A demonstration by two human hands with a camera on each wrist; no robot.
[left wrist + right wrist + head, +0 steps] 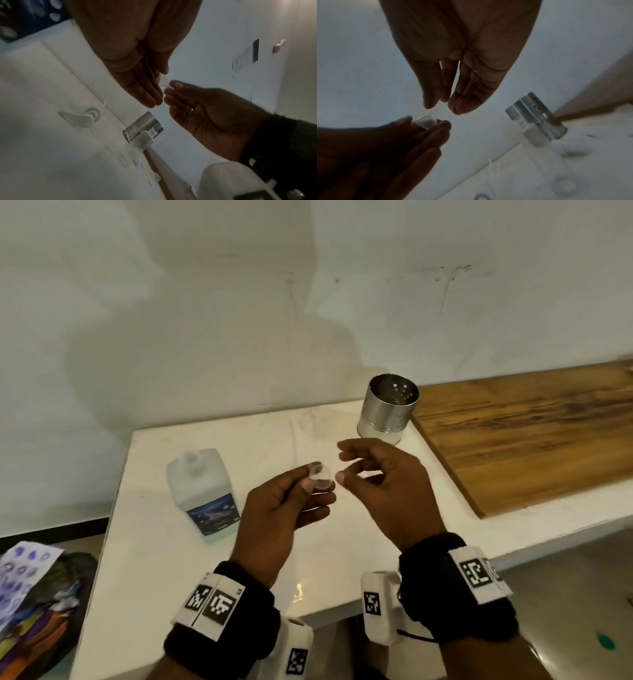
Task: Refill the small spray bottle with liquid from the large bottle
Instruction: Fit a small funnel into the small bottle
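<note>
The large white bottle (202, 491) with a blue label stands uncapped on the white table (154, 559), left of my hands. My left hand (315, 484) pinches a small clear cap (320, 475) between thumb and fingers above the table. My right hand (342, 465) hovers just right of it with relaxed fingers, its thumb tip at the cap's rim (426, 117). The small clear bottle (539, 148) stands open in front of a steel cup. Its white spray head (82, 116) with tube lies on the table.
A perforated steel cup (387, 409) stands at the table's back, near the wall. A wooden board (531, 440) lies to the right. Colourful clutter (34, 604) sits below the table's left edge.
</note>
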